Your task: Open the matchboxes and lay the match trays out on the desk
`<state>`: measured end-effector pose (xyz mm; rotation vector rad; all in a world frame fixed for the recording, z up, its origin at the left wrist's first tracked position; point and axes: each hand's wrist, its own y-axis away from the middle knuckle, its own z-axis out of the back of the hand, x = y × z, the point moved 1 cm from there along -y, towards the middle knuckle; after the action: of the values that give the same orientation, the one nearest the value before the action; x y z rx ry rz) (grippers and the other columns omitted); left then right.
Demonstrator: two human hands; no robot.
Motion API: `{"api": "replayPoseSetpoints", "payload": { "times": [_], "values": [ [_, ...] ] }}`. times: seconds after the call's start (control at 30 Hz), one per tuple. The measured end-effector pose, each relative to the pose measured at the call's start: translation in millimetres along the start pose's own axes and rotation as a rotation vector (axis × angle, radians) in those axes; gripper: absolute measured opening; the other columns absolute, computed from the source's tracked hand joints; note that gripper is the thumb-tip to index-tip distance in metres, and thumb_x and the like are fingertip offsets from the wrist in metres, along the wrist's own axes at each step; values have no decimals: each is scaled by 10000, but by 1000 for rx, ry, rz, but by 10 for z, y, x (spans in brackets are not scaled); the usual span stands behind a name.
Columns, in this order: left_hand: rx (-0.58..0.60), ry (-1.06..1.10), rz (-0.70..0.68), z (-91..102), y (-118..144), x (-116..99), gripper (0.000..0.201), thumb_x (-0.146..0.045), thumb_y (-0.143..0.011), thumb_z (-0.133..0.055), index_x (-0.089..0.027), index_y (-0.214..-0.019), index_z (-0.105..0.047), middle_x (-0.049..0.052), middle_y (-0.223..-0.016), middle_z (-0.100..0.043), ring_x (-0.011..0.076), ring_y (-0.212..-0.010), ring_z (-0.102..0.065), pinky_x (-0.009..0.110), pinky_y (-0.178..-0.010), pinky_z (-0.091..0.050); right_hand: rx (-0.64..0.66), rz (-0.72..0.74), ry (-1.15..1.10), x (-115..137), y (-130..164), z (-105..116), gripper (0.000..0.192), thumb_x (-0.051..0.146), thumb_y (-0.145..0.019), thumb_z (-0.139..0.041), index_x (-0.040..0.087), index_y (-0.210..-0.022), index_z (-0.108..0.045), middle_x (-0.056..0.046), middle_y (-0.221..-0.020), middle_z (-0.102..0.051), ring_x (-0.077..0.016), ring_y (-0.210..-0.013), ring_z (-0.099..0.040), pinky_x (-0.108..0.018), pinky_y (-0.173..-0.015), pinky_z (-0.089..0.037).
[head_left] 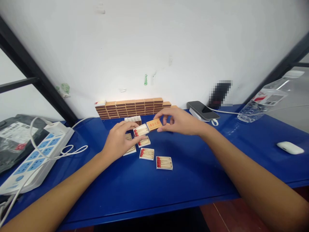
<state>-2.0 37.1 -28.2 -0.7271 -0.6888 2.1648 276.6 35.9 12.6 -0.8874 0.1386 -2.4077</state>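
My left hand [120,139] pinches a white matchbox tray [141,130] full of red-tipped matches. Its right end meets an orange matchbox sleeve [154,124], held between the thumb and fingers of my right hand [177,121]. Whether the tray's end sits inside the sleeve I cannot tell. Below lie several open trays of matches, among them one at the front right [164,163], one in the middle [146,154] and one partly behind my left hand [130,149]. A small group of white-topped boxes [132,120] stands just behind my hands.
Matchboxes are stacked in a long wall [130,109] against the white wall. A power strip [36,161] with white cables and a dark plastic package [14,138] lie left. To the right are a phone [202,110], a clear bottle [262,101] and a white earbud case [290,147].
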Motion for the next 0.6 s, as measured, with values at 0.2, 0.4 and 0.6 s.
{"api": "replayPoseSetpoints", "payload": {
  "times": [0.2, 0.4, 0.6],
  "values": [
    [79, 157, 23, -63, 44, -206, 333, -430, -848, -845, -229, -1094, -745, 57, -1080, -763, 248, -1050, -671, 413, -926, -565, -181, -218, 188, -343, 56, 353, 448, 489, -802, -796, 195, -1132, -727, -105, -1064, -736, -262, -883, -664, -387, -797, -499],
    [270, 298, -31, -220, 67, -482, 290, -369, -904, -797, -248, -1163, -752, 58, -1096, -757, 254, -1080, -652, 467, -976, -544, -166, -284, 443, -651, 25, 299, 385, 466, -827, -751, 182, -1084, -715, -128, -1096, -735, -291, -925, -668, -387, -796, -485],
    [371, 318, -42, -291, 86, -472, 334, -397, -930, -772, -254, -1230, -740, 57, -1204, -764, 275, -1203, -643, 510, -1057, -516, -83, -295, 333, -729, 15, 282, 367, 519, -813, -754, 195, -976, -698, -95, -1019, -743, -254, -864, -656, -367, -768, -476]
  ]
}}
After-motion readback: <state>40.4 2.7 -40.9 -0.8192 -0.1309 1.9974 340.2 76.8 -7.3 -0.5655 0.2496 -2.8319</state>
